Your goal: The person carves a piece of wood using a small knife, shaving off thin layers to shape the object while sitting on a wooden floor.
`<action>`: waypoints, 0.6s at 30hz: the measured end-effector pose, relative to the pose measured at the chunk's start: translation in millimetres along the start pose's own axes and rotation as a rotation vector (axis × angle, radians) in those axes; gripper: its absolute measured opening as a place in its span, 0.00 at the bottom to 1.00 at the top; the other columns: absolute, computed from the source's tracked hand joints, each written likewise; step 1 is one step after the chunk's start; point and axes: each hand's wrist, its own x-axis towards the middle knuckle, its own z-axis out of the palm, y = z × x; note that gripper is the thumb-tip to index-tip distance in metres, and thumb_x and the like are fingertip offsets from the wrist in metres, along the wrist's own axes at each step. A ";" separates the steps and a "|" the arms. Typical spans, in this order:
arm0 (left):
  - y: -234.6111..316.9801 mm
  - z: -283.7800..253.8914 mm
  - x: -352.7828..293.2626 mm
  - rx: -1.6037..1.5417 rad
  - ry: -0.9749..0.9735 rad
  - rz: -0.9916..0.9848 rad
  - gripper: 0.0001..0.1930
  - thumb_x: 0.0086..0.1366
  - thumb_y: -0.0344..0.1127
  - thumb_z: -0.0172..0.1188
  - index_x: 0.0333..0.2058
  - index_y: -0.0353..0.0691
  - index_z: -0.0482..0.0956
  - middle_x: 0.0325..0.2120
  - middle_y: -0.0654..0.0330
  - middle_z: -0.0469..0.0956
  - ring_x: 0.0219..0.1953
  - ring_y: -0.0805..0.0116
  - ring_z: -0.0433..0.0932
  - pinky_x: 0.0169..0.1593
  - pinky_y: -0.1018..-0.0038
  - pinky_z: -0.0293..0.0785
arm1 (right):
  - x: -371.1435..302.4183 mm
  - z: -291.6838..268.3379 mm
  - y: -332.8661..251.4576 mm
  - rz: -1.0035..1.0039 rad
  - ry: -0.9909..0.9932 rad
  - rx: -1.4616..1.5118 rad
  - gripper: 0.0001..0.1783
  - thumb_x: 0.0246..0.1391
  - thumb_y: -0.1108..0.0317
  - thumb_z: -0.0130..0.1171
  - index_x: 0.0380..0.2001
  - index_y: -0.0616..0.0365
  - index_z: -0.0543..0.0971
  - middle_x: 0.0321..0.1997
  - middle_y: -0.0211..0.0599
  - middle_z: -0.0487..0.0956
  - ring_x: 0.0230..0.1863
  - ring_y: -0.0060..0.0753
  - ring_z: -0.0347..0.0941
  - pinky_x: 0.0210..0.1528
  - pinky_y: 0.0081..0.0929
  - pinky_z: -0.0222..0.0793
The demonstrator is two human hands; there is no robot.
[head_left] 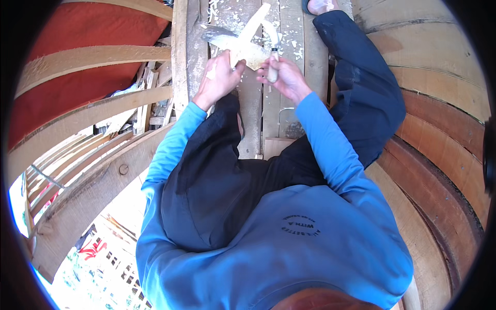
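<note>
My left hand (219,77) is closed around the near end of a long pale piece of wood (252,26), which slants away up and to the right. In my right hand (287,77) is a curved knife with a pale handle (273,70). Its bent blade (271,33) points away from me, close to the wood's right side. Beneath the wood lies a flat grey-and-pale thing (222,39), partly hidden, whose kind I cannot make out. The two hands are near each other but apart.
Pale shavings (292,44) are scattered over the wooden planks (250,111). My dark-trousered legs (361,93) are bent on both sides of the work. Curved wooden ribs (93,111) and a red sheet (93,31) stand at left. Broad planks (439,77) form a wall at right.
</note>
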 end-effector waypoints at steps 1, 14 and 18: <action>7.1 -8.1 3.5 -0.149 -0.053 -0.116 0.22 0.67 0.47 0.63 0.47 0.32 0.81 0.43 0.37 0.83 0.50 0.41 0.82 0.55 0.54 0.75 | -5.7 -16.4 -10.2 -0.052 0.042 -0.067 0.13 0.74 0.66 0.48 0.50 0.65 0.74 0.40 0.36 0.74 0.36 0.28 0.73 0.41 0.36 0.81; 106.6 -212.4 -3.5 -0.083 0.099 -0.212 0.15 0.73 0.49 0.62 0.33 0.48 0.73 0.18 0.80 0.58 0.17 0.88 0.54 0.21 0.81 0.50 | -46.7 -13.6 -51.2 -0.300 0.078 -0.208 0.14 0.69 0.56 0.60 0.38 0.55 0.74 0.24 0.20 0.64 0.19 0.10 0.56 0.18 0.15 0.52; 146.6 -231.5 -17.7 -0.430 0.137 -0.376 0.27 0.71 0.68 0.52 0.37 0.47 0.71 0.19 0.76 0.59 0.16 0.88 0.56 0.17 0.86 0.52 | -51.2 0.5 -54.3 -0.315 0.029 -0.160 0.19 0.73 0.48 0.53 0.39 0.55 0.70 0.23 0.20 0.62 0.16 0.10 0.51 0.15 0.15 0.46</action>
